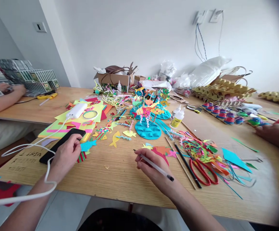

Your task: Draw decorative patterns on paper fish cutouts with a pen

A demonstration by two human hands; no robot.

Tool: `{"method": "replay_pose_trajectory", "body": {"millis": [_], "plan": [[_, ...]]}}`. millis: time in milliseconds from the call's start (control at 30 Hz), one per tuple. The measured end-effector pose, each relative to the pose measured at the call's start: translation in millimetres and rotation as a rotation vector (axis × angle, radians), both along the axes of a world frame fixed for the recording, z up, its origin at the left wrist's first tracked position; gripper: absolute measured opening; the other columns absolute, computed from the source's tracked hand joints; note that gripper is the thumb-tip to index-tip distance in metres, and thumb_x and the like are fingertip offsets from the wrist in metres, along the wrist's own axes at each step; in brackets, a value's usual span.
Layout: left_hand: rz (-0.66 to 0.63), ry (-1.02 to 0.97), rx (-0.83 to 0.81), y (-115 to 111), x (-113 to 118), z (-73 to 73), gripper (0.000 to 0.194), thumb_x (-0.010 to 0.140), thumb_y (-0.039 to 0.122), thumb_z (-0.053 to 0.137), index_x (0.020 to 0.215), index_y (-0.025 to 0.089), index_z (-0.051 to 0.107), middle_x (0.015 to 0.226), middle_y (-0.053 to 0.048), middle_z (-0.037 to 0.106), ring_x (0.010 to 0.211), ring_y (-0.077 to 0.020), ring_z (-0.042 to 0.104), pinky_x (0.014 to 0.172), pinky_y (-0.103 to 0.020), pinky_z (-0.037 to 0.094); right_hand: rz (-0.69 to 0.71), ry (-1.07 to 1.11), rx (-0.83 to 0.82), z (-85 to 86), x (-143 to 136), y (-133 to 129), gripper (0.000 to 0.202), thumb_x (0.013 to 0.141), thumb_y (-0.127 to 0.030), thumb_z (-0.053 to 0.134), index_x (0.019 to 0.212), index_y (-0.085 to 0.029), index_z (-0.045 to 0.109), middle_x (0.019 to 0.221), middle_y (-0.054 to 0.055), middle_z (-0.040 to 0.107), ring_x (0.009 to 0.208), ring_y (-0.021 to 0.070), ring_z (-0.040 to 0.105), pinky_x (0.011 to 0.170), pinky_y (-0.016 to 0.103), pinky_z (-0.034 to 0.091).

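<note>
Head view, pen point(156, 167) in right hand point(154, 175), phone point(65, 136) by left hand point(67, 153)

Person, one. Left fingers point(76, 140) and right fingers point(148, 152) are shown bare; left forearm point(30, 208) and right forearm point(189, 205) are likewise uncovered, tapered toward the wrist. White cable point(9, 201), round, smooth, is draped across left forearm. Black rounded form point(117, 222), low centre: whether garment or seat cannot be determined.

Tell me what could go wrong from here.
The white cable passes by the left hand's wrist, so moving might snag it and drag the white device it joins. The pen in the right hand could accidentally mark the nearby paper cut-outs. That forearm might also knock the red-handled scissors.
</note>
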State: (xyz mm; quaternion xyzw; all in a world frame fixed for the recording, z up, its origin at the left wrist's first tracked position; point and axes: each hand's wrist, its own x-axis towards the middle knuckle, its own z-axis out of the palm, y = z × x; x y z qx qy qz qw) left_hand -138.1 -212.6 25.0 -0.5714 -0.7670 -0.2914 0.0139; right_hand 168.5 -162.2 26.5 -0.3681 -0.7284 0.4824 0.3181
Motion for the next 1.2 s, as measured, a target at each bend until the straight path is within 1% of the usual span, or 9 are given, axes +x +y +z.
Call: {"method": "replay_pose_trajectory", "body": {"millis": [200, 400, 533, 633, 733, 867, 967, 1100, 1200], "plan": [[0.018, 0.146, -0.065, -3.0, -10.7, -5.0, 0.019, 0.077, 0.026, 0.034, 0.088, 0.022, 0.050, 0.066, 0.001, 0.055, 0.058, -0.0177, 0.057, 0.053, -0.026, 0.041, -0.022, -0.055, 0.024, 5.1, 10.5, -7.1, 0.024, 0.077, -0.024, 0.048, 0.100, -0.021, 0.056, 0.084, 0.003, 0.062, 0.071, 0.0155, 0.061, 0.063, 0.027, 0.048], [-0.066, 0.303, -0.013, -6.8, -10.7, -8.8, 0.027, 0.082, 0.028, 0.033, 0.093, 0.018, 0.056, 0.095, -0.012, 0.057, 0.091, -0.0305, 0.055, 0.079, -0.044, 0.044, -0.170, -0.118, 0.127, 11.7, 32.3, -7.4, 0.024, 0.079, -0.027, 0.048, 0.100, -0.021, 0.058, 0.085, 0.005, 0.065, 0.073, 0.0174, 0.063, 0.066, 0.029, 0.049], [-0.196, 0.374, 0.137, -3.1, 0.1, -2.3, 0.023, 0.088, 0.032, 0.034, 0.092, 0.022, 0.054, 0.095, -0.010, 0.054, 0.093, -0.0287, 0.053, 0.086, -0.046, 0.042, -0.368, -0.196, 0.195, 13.1, 56.5, -0.5, 0.024, 0.080, -0.029, 0.050, 0.101, -0.021, 0.059, 0.087, 0.005, 0.067, 0.076, 0.0186, 0.064, 0.066, 0.028, 0.049], [-0.397, 0.333, 0.271, 5.1, 21.6, 3.5, 0.017, 0.091, 0.032, 0.039, 0.085, 0.024, 0.052, 0.085, -0.004, 0.056, 0.083, -0.0232, 0.056, 0.078, -0.038, 0.045, -0.490, -0.286, 0.267, 8.9, 72.0, 5.1, 0.024, 0.080, -0.029, 0.052, 0.101, -0.021, 0.059, 0.086, 0.005, 0.069, 0.075, 0.0194, 0.065, 0.066, 0.029, 0.049], [-0.631, 0.257, 0.310, 15.9, 54.6, 9.4, 0.016, 0.093, 0.028, 0.040, 0.084, 0.023, 0.052, 0.079, 0.001, 0.059, 0.074, -0.0162, 0.058, 0.070, -0.028, 0.045, -0.538, -0.369, 0.371, 0.9, 80.6, 7.5, 0.025, 0.079, -0.027, 0.051, 0.101, -0.019, 0.060, 0.087, 0.008, 0.069, 0.078, 0.0214, 0.066, 0.069, 0.031, 0.051], [-0.833, 0.248, 0.177, 32.2, 103.5, 17.3, 0.025, 0.094, 0.024, 0.039, 0.073, 0.020, 0.053, 0.070, 0.002, 0.057, 0.066, -0.0136, 0.056, 0.062, -0.025, 0.043, -0.451, -0.445, 0.479, -13.7, 82.6, 7.0, 0.030, 0.078, -0.020, 0.053, 0.106, -0.014, 0.060, 0.096, 0.012, 0.068, 0.087, 0.0244, 0.066, 0.075, 0.034, 0.052], [-0.898, 0.270, -0.060, 46.7, 136.5, 18.9, 0.024, 0.090, 0.015, 0.039, 0.072, 0.018, 0.055, 0.077, -0.003, 0.059, 0.077, -0.0172, 0.057, 0.071, -0.029, 0.046, -0.373, -0.501, 0.509, -23.3, 81.2, 7.2, 0.033, 0.079, -0.018, 0.055, 0.111, -0.014, 0.059, 0.109, 0.014, 0.065, 0.097, 0.0255, 0.064, 0.080, 0.036, 0.052], [-0.971, 0.269, -0.154, 70.2, 172.4, 12.4, 0.026, 0.084, 0.005, 0.041, 0.100, 0.018, 0.057, 0.104, -0.005, 0.061, 0.100, -0.0187, 0.056, 0.087, -0.031, 0.045, -0.338, -0.561, 0.510, -28.6, 78.4, 8.5, 0.038, 0.075, -0.012, 0.059, 0.114, -0.015, 0.058, 0.113, 0.015, 0.063, 0.100, 0.0258, 0.063, 0.082, 0.036, 0.052], [-0.978, 0.264, -0.207, 88.5, 190.7, 5.1, 0.025, 0.083, 0.009, 0.049, 0.104, 0.017, 0.057, 0.108, -0.008, 0.059, 0.102, -0.0219, 0.056, 0.087, -0.034, 0.046, -0.352, -0.561, 0.514, -28.7, 76.1, 8.1, 0.038, 0.075, -0.008, 0.059, 0.112, -0.013, 0.058, 0.109, 0.015, 0.064, 0.096, 0.0252, 0.064, 0.081, 0.036, 0.053]]}}
